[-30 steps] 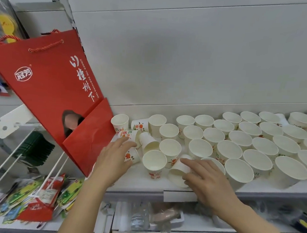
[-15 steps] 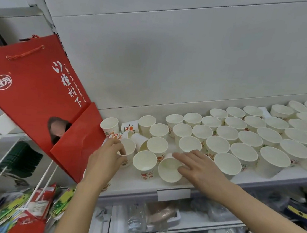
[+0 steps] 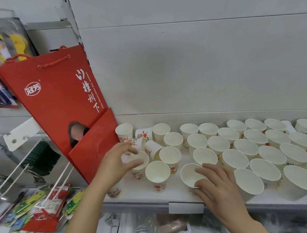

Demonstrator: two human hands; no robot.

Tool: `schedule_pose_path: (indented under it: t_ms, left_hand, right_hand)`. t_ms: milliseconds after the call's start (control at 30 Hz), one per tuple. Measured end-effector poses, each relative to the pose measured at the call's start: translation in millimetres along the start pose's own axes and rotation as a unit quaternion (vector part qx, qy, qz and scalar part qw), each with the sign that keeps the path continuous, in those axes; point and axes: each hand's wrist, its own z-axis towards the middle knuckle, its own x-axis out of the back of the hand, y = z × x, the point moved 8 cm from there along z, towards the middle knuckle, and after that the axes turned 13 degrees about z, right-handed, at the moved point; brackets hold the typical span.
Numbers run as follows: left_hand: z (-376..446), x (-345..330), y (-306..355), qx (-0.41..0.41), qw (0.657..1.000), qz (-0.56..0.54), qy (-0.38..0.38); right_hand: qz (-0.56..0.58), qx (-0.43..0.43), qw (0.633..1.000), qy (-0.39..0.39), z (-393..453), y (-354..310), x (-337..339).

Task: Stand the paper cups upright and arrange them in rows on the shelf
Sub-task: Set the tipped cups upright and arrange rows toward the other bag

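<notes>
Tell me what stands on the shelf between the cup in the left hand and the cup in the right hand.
In the head view, one upright paper cup stands between the cup held by the left hand and the cup held by the right hand.

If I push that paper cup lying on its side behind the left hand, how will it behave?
The tipped cup looks empty and thin-walled, so probably very light and easily crushed. Lying tapered on the flat shelf, it would likely roll in a curve and nudge the upright cup beside it.
</notes>
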Motion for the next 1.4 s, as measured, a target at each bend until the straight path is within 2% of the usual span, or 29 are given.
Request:
schedule_pose_path:
  t_ms: [100,200,333,433,533,633,733,833,900,1100,1267,1400]
  left_hand:
    - [30,1,-11,0.018,1.0,0.005,0.012]
    - [67,-23,-23,0.041,0.989,0.12,-0.078]
    - [95,-46,-22,0.004,0.957,0.221,-0.189]
    - [100,-55,-17,-0.046,0.937,0.278,-0.206]
    - [100,-57,-18,-0.076,0.924,0.327,-0.185]
    - [96,-44,-21,-0.053,0.951,0.269,-0.145]
    - [91,-31,-33,0.008,0.982,0.156,-0.104]
    - [85,-30,-40,0.047,0.993,0.059,-0.091]
    - [81,-32,-38,0.045,0.993,0.04,-0.102]
    - [79,-40,-35,0.057,0.988,0.054,-0.134]
    - [81,-42,-36,0.069,0.985,0.045,-0.15]
    - [80,-33,-45,0.072,0.979,0.048,-0.182]
  right_hand:
    - [0.029,-0.013,0.999,0.011,2,2,3]
    - [0.059,-0.018,0.997,0.05,13,-2,10]
    - [0.083,-0.042,0.993,0.068,61,-5,5]
    - [0.087,-0.101,0.991,0.007,103,0,-22]
    - [0.048,-0.147,0.983,-0.104,135,5,-58]
    - [-0.034,-0.152,0.97,-0.186,157,7,-81]
    - [-0.101,-0.147,0.952,-0.249,172,4,-96]
    - [-0.163,-0.145,0.923,-0.316,175,-1,-112]
    - [-0.208,-0.148,0.903,-0.344,174,-1,-121]
    - [-0.246,-0.175,0.882,-0.363,165,8,-137]
    - [-0.219,-0.217,0.887,-0.345,160,17,-130]
    - [-0.16,-0.236,0.91,-0.3,171,19,-105]
